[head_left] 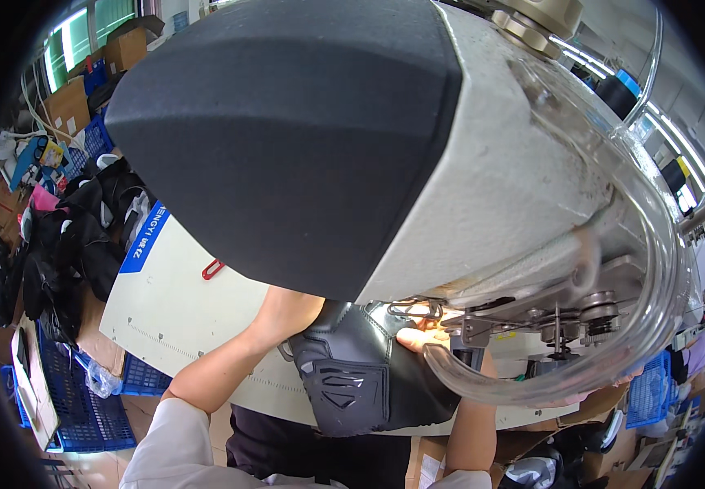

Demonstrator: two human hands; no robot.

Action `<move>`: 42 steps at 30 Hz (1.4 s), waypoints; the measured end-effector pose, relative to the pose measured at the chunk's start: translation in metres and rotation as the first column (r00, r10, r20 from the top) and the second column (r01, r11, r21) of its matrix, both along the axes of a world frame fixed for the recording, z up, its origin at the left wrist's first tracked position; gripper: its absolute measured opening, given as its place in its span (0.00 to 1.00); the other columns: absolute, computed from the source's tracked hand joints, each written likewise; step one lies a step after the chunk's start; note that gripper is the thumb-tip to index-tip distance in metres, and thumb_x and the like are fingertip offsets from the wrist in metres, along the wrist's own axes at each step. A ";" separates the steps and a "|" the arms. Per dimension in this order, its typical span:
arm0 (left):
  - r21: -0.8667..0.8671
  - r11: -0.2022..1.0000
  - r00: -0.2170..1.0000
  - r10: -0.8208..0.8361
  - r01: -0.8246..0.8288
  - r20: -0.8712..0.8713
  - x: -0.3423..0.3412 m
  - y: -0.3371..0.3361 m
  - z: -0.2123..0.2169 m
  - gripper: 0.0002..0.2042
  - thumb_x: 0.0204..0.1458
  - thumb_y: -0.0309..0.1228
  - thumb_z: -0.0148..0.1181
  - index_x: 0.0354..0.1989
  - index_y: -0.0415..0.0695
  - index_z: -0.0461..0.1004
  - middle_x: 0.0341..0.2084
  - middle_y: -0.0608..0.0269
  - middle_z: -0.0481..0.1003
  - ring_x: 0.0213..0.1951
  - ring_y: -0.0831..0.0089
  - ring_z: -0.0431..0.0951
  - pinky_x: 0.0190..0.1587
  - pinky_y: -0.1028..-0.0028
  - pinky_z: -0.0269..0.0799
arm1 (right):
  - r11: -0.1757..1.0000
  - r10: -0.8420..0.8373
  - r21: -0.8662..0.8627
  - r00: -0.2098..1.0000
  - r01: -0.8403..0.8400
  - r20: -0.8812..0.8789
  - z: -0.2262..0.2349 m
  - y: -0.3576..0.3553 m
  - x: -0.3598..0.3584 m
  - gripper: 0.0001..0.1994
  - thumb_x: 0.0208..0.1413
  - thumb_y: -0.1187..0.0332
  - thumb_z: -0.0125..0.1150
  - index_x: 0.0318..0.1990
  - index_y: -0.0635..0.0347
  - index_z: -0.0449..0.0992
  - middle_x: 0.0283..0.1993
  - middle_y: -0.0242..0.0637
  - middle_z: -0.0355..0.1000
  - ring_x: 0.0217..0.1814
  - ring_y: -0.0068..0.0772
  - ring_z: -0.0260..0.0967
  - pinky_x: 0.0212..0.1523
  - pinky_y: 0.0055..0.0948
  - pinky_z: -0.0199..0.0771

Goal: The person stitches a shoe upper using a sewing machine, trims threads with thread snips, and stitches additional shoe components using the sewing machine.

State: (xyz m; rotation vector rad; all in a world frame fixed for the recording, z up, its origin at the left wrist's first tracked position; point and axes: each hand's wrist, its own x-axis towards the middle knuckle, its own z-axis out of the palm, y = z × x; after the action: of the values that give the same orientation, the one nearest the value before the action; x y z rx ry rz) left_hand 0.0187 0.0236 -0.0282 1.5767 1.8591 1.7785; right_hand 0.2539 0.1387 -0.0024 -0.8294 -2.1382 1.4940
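Well left of black piece (344, 376): lettered blue label (145, 238).

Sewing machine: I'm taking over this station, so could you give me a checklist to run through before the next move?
1. Black padded piece on the white table, below the sewing machine: ok.
2. Right hand clear of the needle: cannot tell; its fingertips are near the metal parts, but the needle does not show.
3. Left hand has a sure grip: cannot tell; the black cover hides its fingers.
4. Work area lit: ok, bright around the right fingertips.
5. Red tool clear of the padded piece: ok, it lies apart.
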 end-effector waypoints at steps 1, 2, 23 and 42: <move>-0.029 0.999 0.984 0.014 -0.019 -0.179 -0.006 0.004 -0.008 0.06 0.50 0.16 0.53 0.35 0.33 0.75 0.30 0.55 0.77 0.33 0.63 0.76 0.37 0.67 0.71 | 1.000 0.003 -0.016 1.000 -0.003 -0.002 0.002 -0.002 -0.001 0.16 0.55 0.60 0.67 0.46 0.59 0.76 0.41 0.33 0.74 0.40 0.26 0.68 0.42 0.25 0.67; -0.056 0.997 0.937 0.022 -0.044 -0.349 -0.010 0.006 -0.011 0.07 0.49 0.16 0.54 0.36 0.34 0.76 0.31 0.55 0.77 0.34 0.62 0.77 0.37 0.66 0.72 | 0.999 0.006 -0.034 1.000 -0.006 0.000 0.001 -0.002 -0.003 0.15 0.55 0.60 0.67 0.46 0.59 0.76 0.40 0.32 0.74 0.39 0.25 0.68 0.41 0.24 0.66; 0.040 0.995 0.992 -0.085 0.089 -0.095 0.084 -0.134 0.037 0.20 0.56 0.25 0.50 0.55 0.25 0.66 0.17 0.62 0.78 0.16 0.80 0.74 0.20 0.81 0.69 | 0.934 -0.357 -0.067 0.922 0.351 -0.147 -0.034 -0.070 -0.030 0.11 0.53 0.74 0.70 0.39 0.64 0.71 0.35 0.32 0.72 0.34 0.18 0.70 0.37 0.17 0.71; 0.055 0.996 0.852 -0.091 0.073 0.515 0.098 -0.096 0.037 0.42 0.51 0.39 0.63 0.67 0.30 0.46 0.59 0.44 0.58 0.57 0.65 0.66 0.59 0.69 0.63 | 0.864 -0.504 -0.173 0.796 0.474 -0.336 -0.010 -0.108 -0.067 0.11 0.55 0.72 0.68 0.35 0.60 0.67 0.30 0.25 0.63 0.29 0.12 0.56 0.31 0.12 0.60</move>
State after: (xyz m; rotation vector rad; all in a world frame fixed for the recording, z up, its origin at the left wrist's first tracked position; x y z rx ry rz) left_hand 0.1170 -0.0724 0.0086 1.0157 1.4854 1.9515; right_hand 0.1873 0.0307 -0.0124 -0.9498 -1.4488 1.3309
